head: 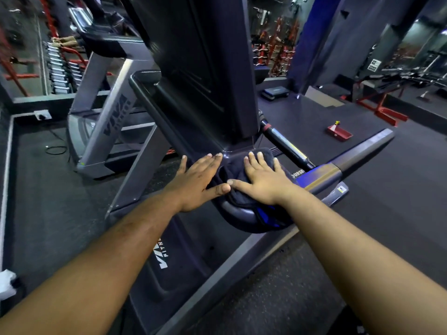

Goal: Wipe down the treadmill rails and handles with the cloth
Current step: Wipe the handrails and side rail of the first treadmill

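Observation:
A dark cloth [235,180] with a blue edge lies bunched on the treadmill console's lower corner, just below the tall dark console panel [203,68]. My right hand [260,178] presses flat on the cloth with straight, spread fingers. Beside it my left hand [202,181] lies flat on the console surface, fingers straight, its thumb touching the cloth's left edge. The grey side handrail [358,157] runs off to the right from the console. A black and silver handle bar [285,143] sticks out behind the cloth.
A second treadmill [104,122] stands to the left, with a cable [56,149] on the floor by it. Red weight racks [273,47] line the back. A red floor stand [338,132] and a red bench frame [382,110] sit to the right on the dark rubber floor.

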Tool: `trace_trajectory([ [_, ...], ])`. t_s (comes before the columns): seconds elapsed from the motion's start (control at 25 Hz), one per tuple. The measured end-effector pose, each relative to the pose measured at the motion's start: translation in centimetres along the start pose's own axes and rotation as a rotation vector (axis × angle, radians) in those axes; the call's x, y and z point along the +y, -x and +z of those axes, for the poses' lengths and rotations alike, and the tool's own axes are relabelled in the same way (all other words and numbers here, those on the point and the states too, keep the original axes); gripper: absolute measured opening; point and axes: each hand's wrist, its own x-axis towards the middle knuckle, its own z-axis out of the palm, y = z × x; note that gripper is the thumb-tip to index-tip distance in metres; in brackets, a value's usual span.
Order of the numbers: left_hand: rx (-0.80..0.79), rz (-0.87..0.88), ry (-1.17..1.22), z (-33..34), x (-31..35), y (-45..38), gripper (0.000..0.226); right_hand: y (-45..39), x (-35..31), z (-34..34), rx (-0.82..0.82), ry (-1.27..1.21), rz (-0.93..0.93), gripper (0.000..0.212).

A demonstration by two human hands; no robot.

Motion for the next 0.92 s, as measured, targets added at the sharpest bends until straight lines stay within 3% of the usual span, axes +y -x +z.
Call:
trace_trajectory([
  [0.2, -0.022, -0.014, -0.023, -0.3, -0.1, 0.1, 0.109, 3.4, 1.9, 1.7, 0.177, -0.009, -0.323, 0.092],
  [0.28, -0.033, -0.026, -0.025, -0.4, 0.2, 0.0, 0.109, 4.4, 3.8, 1.8, 0.258, 0.007, -0.352, 0.083],
  [0.4, -0.033, -0.032, 0.018, -0.2, 0.2, -0.2, 0.114, 3.7, -0.4, 2.0, 0.31, 0.072, -0.217, 0.059],
  [0.52, -0.044, -0.016, 0.033, -0.5, -0.2, -0.1, 0.117, 3.3, -5.0, 2.4, 0.361, -0.03, -0.066, 0.041],
  [0.72, -0.047, 0.194, -0.226, -1.5, -1.9, -0.4, 0.115, 5.9, 0.3, 3.9, 0.402, 0.088, -0.247, 0.057],
  [0.84, -0.005, 0.324, -0.248, -1.7, -3.3, -1.3, 0.117, 4.6, -5.1, 3.6, 0.364, 0.094, 0.062, 0.052],
  [0.92, 0.009, 0.423, -0.259, -1.9, -4.6, -2.2, 0.116, 3.7, -8.8, 4.1, 0.399, 0.037, 0.178, 0.062],
])
